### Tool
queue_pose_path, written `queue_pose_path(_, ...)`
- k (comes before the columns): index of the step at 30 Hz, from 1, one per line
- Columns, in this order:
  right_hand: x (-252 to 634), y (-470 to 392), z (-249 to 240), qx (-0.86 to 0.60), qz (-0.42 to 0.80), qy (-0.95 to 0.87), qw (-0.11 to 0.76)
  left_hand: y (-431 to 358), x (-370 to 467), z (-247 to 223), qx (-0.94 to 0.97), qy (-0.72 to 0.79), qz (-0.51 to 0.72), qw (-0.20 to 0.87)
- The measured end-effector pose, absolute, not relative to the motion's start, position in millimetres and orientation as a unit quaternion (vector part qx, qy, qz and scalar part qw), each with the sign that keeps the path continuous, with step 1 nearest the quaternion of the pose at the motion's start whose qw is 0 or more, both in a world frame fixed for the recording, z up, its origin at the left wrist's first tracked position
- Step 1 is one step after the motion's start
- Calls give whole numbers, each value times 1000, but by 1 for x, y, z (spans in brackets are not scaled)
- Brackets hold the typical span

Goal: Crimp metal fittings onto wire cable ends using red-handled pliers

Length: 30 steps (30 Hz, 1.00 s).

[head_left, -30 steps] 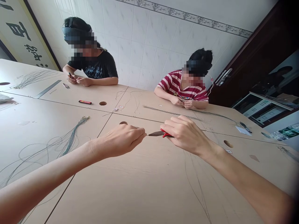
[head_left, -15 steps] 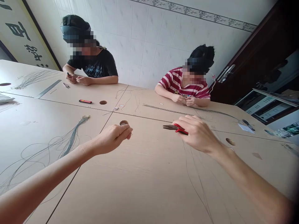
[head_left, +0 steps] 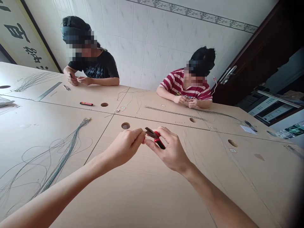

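My right hand [head_left: 169, 148] is closed round the red and black handles of a pair of pliers [head_left: 152, 134], whose dark jaws point up and left. Its thumb reaches over to the fingertips of my left hand [head_left: 129, 144]. That left hand is pinched closed at the tips, and what it holds is too small and covered to name. Both hands are raised over the near table, the plier jaws right beside the left fingers. Left of my left forearm lies a bundle of thin grey-green cords [head_left: 74, 137] with small metallic ends.
Two people sit across the table [head_left: 152, 190], one in a black shirt [head_left: 99, 68], one in a striped shirt [head_left: 175, 80], their hands on small work. A ruler [head_left: 49, 91], a red and black item [head_left: 86, 104], more cords [head_left: 166, 110] and round table holes lie between us.
My right hand has moved left with the pliers, and my left hand slightly right, so the two now meet. The pliers have tilted, jaws upward.
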State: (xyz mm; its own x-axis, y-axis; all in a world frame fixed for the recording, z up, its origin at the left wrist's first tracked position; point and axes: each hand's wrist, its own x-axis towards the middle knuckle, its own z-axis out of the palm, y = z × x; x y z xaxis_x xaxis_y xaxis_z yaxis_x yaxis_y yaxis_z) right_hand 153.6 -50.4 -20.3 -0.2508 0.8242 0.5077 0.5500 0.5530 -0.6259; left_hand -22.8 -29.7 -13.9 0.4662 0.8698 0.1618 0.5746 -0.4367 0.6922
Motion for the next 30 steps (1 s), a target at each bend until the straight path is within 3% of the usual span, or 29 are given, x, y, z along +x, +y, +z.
queue_pose_path(5, 154, -48, -22, -440, 156, -783, 412, -31, -21, -12, 809, 442, 251, 296)
queue_pose_path(15, 161, -47, -22, -455, 200, -763, 414, -33, -27, -9, 733, 399, 293, 467)
queue_pose_path(30, 167, -36, -16, -469, 227, -757, 394, -23, -14, -20, 725, 421, 358, 411)
